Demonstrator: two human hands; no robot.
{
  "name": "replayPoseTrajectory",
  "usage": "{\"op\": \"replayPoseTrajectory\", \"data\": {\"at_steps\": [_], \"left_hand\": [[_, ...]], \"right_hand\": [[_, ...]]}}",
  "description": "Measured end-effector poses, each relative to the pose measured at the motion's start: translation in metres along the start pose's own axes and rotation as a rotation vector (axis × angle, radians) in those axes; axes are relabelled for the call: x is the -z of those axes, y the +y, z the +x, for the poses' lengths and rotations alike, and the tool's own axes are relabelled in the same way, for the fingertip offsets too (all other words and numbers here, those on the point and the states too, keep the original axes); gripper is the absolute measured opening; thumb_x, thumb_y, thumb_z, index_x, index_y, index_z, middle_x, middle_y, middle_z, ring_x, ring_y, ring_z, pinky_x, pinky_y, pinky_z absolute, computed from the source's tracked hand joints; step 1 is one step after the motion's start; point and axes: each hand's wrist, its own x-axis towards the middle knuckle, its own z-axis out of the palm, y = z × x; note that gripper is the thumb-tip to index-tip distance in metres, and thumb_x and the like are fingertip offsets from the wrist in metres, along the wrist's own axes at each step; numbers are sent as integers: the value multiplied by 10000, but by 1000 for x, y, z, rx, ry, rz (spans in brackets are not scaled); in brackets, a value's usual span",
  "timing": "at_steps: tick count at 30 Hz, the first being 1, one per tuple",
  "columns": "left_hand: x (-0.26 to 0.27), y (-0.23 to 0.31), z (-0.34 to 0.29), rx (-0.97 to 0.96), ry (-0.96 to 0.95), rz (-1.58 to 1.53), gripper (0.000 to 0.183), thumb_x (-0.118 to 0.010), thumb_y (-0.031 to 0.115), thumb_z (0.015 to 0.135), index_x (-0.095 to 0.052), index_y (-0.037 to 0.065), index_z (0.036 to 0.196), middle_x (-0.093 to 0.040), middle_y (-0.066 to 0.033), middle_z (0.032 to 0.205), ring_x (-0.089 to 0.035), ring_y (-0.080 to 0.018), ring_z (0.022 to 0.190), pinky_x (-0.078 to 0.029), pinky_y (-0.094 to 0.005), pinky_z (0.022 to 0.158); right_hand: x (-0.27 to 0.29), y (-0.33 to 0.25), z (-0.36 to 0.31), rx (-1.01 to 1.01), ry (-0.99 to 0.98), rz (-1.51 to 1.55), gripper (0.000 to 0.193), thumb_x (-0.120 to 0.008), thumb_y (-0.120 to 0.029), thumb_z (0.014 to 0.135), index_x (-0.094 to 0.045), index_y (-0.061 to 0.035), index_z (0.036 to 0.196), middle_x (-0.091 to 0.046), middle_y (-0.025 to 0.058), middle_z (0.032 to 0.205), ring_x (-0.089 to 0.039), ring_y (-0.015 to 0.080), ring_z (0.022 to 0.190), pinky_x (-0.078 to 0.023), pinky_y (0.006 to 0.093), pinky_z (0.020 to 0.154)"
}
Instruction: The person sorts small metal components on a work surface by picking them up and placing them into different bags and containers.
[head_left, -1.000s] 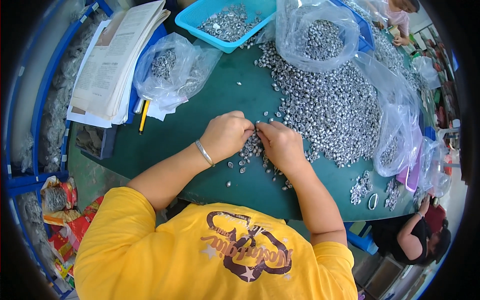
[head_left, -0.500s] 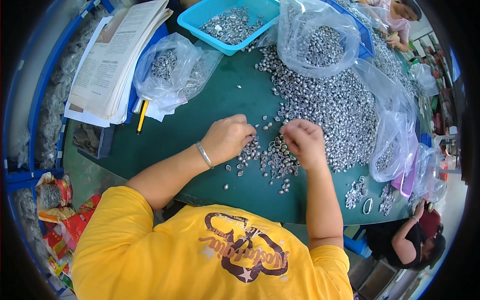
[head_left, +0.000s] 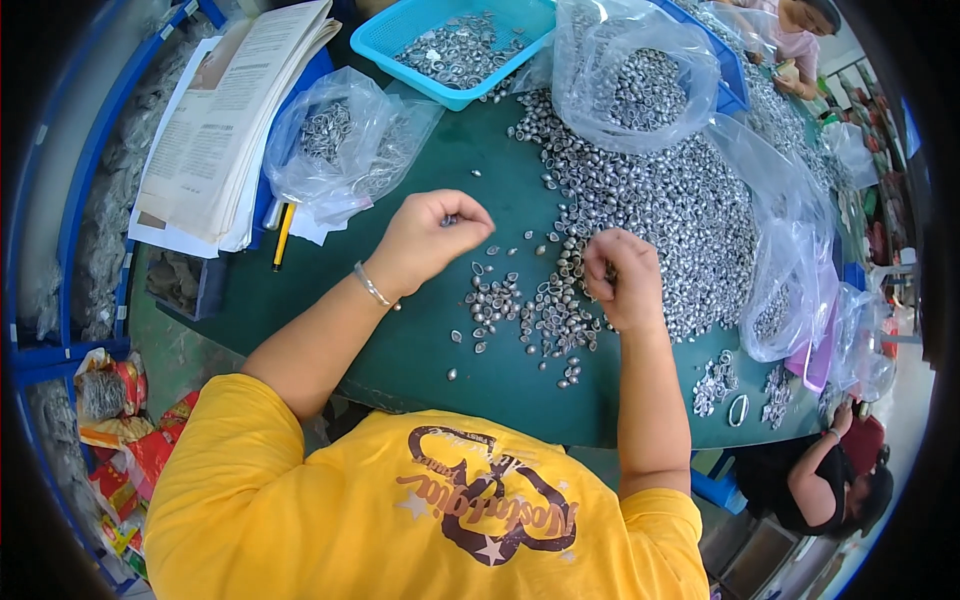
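Observation:
My left hand (head_left: pixel 432 240), with a silver bangle (head_left: pixel 371 285) at its wrist, is raised over the green table. Its fingers curl round a few small silvery metal pieces (head_left: pixel 449 220), partly visible in the palm. My right hand (head_left: pixel 628 278) is closed, thumb and fingers drawn together, at the left edge of a large heap of small almond-shaped metal pieces (head_left: pixel 690 240). Whether it pinches one is hidden. Between and below both hands lie two loose clusters of the same pieces, a left cluster (head_left: pixel 493 302) and a right cluster (head_left: pixel 560 315).
A light-blue basket (head_left: pixel 455 98) of metal parts stands at the back. Bags of parts include a left bag (head_left: pixel 330 150) and a back bag (head_left: pixel 635 90). Papers (head_left: pixel 225 130) and a yellow pencil (head_left: pixel 284 237) lie left. Co-workers sit back right and right (head_left: pixel 815 480).
My left hand has moved up and left, away from the left cluster, and turned to show pieces in its palm. My right hand has shifted slightly right.

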Motion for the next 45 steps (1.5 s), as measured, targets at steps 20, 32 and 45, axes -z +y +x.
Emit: {"op": "replayPoseTrajectory", "data": {"at_steps": [20, 32, 45], "left_hand": [[7, -8, -2, 240, -126, -665, 121, -530, 94, 844, -593, -6, 868, -475, 1, 650, -389, -50, 503, -263, -168, 387], [-22, -24, -5, -518, -158, 717, 106, -700, 116, 715, -693, 82, 814, -551, -72, 689, -566, -242, 645, -465, -331, 596], [-36, -23, -8, -510, -84, 867, 32, -669, 102, 734, -645, 81, 736, -552, -79, 723, -580, -282, 675, -477, -366, 596]], "right_hand": [[-9, 4, 9, 260, 95, -888, 122, -583, -122, 827, -650, -24, 855, -613, 71, 687, -594, 184, 593, -482, 291, 570], [22, 3, -8, 67, -227, 358, 94, -519, -87, 866, -534, 5, 869, -397, -5, 590, -324, 62, 462, -229, 188, 395], [-19, 17, -28, 388, 13, -943, 78, -645, -82, 771, -667, -31, 826, -629, 102, 690, -587, 191, 580, -463, 289, 547]]}}
